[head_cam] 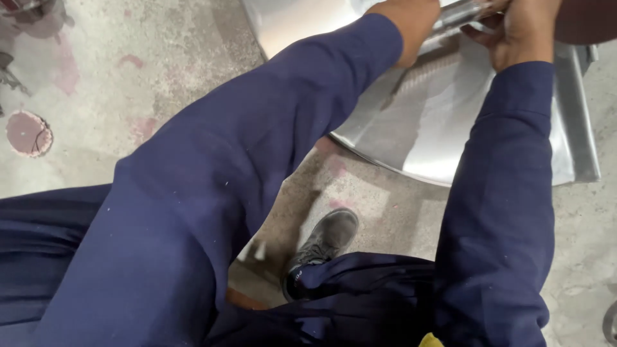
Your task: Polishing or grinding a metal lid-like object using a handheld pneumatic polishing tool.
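No packages, labels, signs or screens are visible in this view. There is nothing of that kind to describe here.

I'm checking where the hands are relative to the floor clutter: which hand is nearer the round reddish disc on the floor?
Left. The left hand grips the shiny metal sheet at its top edge, on the side toward the reddish disc; the right hand is farther away.

A dark worn shoe (324,241) stands at six o'clock on the stained concrete floor (160,71), a round reddish disc (28,133) lies at nine o'clock, and a yellow scrap (430,340) peeks at five o'clock.
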